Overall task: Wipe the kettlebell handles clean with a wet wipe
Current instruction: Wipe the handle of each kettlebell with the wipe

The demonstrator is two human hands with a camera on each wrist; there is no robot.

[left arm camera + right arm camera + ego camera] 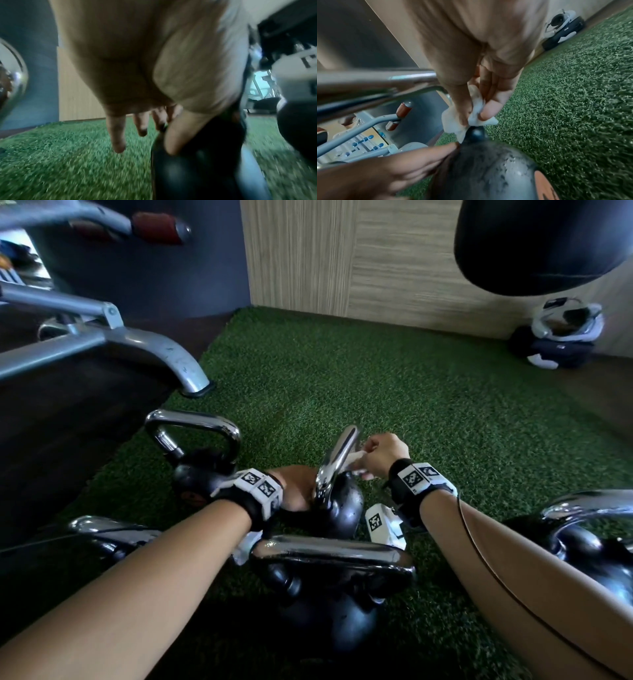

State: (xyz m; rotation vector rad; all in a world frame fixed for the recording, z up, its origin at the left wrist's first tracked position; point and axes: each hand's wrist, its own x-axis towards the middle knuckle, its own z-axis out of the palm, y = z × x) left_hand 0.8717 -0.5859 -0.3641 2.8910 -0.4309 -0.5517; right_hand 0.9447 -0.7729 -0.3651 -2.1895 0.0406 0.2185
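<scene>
- Middle kettlebell standing on turf among others; heavy iron, unlikely to shift.
- Left hand flat against the bell, fingers straight, steadying.
- Right hand pinching wet wipe at chrome handle: slick, rigid; wipe limp, best wrapped round the bar.

The scene is viewed from above by the head camera, angled down and forward over the green artificial turf. Close, low views along each palm are given by the wrist cameras. The turf is shared by all three.
</scene>
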